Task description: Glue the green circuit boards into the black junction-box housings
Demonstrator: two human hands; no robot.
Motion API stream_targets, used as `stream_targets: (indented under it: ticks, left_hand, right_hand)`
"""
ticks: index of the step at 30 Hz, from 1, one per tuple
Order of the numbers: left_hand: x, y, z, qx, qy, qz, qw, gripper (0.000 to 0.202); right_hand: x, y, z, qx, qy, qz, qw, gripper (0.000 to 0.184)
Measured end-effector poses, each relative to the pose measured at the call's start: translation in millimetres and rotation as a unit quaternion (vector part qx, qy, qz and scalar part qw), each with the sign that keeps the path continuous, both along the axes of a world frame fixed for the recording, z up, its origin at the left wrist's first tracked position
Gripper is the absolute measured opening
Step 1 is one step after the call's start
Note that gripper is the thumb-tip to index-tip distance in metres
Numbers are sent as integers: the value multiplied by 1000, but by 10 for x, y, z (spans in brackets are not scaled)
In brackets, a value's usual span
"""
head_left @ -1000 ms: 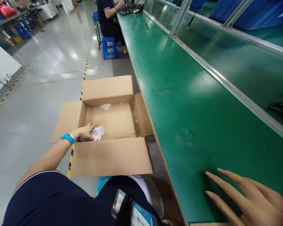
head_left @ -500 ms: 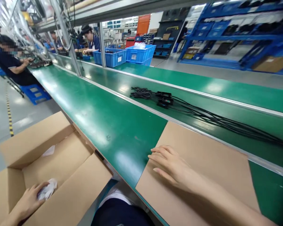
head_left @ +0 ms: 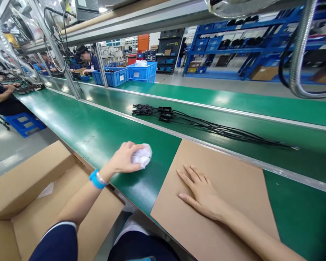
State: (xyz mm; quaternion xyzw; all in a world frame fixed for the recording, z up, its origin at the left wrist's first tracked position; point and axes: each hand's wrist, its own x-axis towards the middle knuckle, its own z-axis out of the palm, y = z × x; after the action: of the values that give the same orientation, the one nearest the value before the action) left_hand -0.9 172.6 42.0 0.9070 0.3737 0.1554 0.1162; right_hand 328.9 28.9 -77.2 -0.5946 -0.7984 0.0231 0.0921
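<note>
My left hand (head_left: 124, 158) is closed round a crumpled white wad (head_left: 142, 156), held just over the green bench (head_left: 97, 134) left of a flat cardboard sheet (head_left: 233, 181). A blue wristband sits on that wrist. My right hand (head_left: 203, 194) lies flat on the cardboard sheet with its fingers stretched out. An open cardboard box (head_left: 24, 188) stands below the bench edge at my left, and a white scrap lies in it.
A bundle of black cables (head_left: 179, 119) lies on the conveyor belt behind the sheet. Blue bins (head_left: 141, 70) stand farther back. Other people sit along the line at the far left, beside a blue stool (head_left: 23, 123). Blue shelving fills the background.
My left hand has lifted the white wad out of the box and brought it up over the bench. My right hand has stayed flat on the cardboard sheet.
</note>
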Motion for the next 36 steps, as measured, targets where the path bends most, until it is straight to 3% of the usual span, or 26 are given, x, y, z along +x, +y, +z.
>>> stream_targets:
  ticks: [3, 6, 9, 11, 14, 17, 19, 23, 27, 30, 33, 36]
  left_hand:
    - [353, 150, -61, 30, 51, -52, 997, 92]
    - [287, 144, -103, 66, 23, -35, 997, 102]
    - [118, -3, -215, 67, -39, 22, 997, 98]
    - [38, -128, -346, 55, -55, 25, 997, 96]
    - [-46, -232, -556, 49, -73, 24, 996, 79]
    - [-101, -177, -665, 48, -144, 56, 987, 45]
    - [-99, -73, -663, 47, -186, 92, 977, 26]
    - [22, 196, -566, 46, -206, 144, 967, 22]
    - [152, 404, -478, 25, -212, 150, 965, 19]
    - [158, 467, -457, 7, -236, 153, 960, 15]
    - [124, 490, -479, -2, -292, 170, 941, 14]
    - [132, 517, -518, -5, -369, 183, 911, 14]
  right_hand:
    - [78, -106, 121, -15, 8, -12, 1000, 72]
    - [21, 1, 392, -13, 52, -26, 998, 61]
    - [-220, 430, 680, 30, 129, -9, 991, 56]
    - [-426, 825, 800, 45, 182, 8, 982, 49]
    - [-663, 1354, 883, 37, 203, 18, 978, 27]
    - [-728, 1639, 992, 30, 220, 22, 975, 16]
    - [-701, 1709, 1125, 47, 245, 8, 968, 14]
    - [-628, 1754, 1451, 91, 294, -41, 950, 12]
    - [-616, 1776, 1714, 146, 378, -92, 910, 10]
    - [-601, 1797, 1854, 194, 430, -85, 878, 15]
    - [-542, 1860, 1955, 271, 474, -84, 834, 20]
    - [-534, 1908, 1983, 328, 493, -128, 796, 26]
